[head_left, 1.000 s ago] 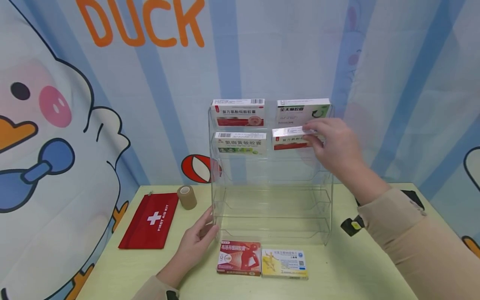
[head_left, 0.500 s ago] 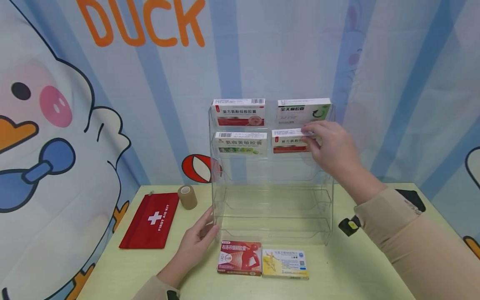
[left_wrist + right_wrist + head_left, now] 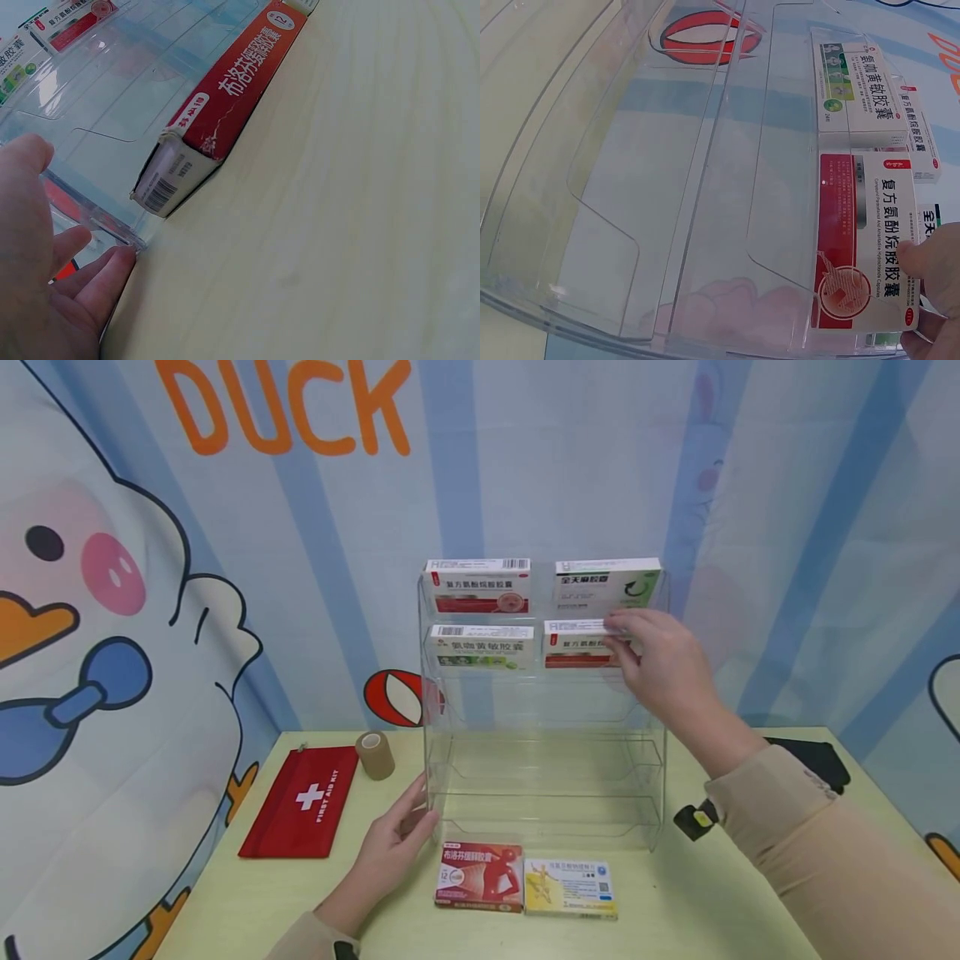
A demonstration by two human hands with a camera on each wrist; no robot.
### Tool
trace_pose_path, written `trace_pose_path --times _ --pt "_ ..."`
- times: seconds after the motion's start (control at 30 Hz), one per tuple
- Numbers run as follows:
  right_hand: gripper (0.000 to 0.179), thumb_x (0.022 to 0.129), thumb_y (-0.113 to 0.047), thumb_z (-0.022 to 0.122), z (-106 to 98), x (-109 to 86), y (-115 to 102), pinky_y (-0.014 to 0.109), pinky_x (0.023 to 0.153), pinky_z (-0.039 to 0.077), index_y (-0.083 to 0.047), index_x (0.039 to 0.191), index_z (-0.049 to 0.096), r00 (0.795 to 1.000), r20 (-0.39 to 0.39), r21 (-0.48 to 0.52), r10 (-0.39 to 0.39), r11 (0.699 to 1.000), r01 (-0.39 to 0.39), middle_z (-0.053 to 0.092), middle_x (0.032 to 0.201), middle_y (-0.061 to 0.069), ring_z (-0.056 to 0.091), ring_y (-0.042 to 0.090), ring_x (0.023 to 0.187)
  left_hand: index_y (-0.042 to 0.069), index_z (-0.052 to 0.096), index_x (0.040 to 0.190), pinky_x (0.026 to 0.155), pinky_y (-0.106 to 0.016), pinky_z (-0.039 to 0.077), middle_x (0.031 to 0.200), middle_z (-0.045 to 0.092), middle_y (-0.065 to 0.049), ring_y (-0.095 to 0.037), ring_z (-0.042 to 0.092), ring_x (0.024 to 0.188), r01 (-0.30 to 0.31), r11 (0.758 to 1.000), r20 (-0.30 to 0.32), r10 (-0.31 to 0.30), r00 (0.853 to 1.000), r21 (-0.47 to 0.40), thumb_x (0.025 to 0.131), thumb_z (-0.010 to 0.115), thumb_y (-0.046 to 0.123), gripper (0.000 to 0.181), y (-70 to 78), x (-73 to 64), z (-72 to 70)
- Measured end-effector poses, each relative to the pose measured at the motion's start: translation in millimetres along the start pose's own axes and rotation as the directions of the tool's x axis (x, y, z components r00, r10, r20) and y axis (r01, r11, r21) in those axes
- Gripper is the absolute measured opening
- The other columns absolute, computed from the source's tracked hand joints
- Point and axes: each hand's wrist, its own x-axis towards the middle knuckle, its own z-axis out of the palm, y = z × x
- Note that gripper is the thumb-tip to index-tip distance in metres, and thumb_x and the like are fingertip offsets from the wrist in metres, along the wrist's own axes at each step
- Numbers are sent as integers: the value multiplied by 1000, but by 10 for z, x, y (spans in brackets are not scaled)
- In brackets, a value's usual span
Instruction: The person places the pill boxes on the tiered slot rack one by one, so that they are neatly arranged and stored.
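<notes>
A clear tiered display rack (image 3: 547,810) stands on the table. My left hand (image 3: 393,835) holds its lower left side, thumb in front and fingers behind the edge in the left wrist view. My right hand (image 3: 663,660) pinches the right end of a red-and-white medicine box (image 3: 577,647), which sits in the second tier from the top, on the right. Left of it stands a green-and-white medicine box (image 3: 482,647). The top tier bears another red-and-white medicine box (image 3: 477,587) and a white medicine box with a green corner (image 3: 600,581).
Before the rack lie a red medicine box (image 3: 478,877) and a yellow-and-white medicine box (image 3: 570,887). A red first aid pouch (image 3: 300,802) and a tan bandage roll (image 3: 375,756) lie at left. A black item (image 3: 813,764) lies at right, behind the sleeve.
The red-and-white medicine box has come down slightly and levelled from a tilt into the second tier, my right hand moving with it. My left hand has stayed on the rack.
</notes>
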Motion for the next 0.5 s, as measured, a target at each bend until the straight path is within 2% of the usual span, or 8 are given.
trace_pose_path --times 0.17,0.3,0.5 --pt "30 104 -13 77 -8 -44 -3 60 118 54 -3 132 76 1000 -23 7 -5 1000 5 74 143 18 67 41 137 40 39 171 118 -36 57 162 62 -8 -30 66 146 -1 1000 4 1 1000 -1 110 68 34 68 24 -5 -2" --pt "31 103 -11 77 -11 -128 -6 61 116 55 -1 132 75 996 -82 37 -19 999 22 73 144 18 66 42 137 39 39 171 117 -34 57 163 62 -8 -29 66 146 5 1000 3 -5 1000 0 110 68 33 68 39 -7 -1" --pt "31 98 -8 82 70 -397 30 61 100 61 0 128 77 970 -215 68 -112 989 130 78 129 18 73 41 118 39 39 171 118 -41 57 163 61 -8 -30 65 146 14 1000 2 -14 1000 6 110 68 33 68 52 -13 1"
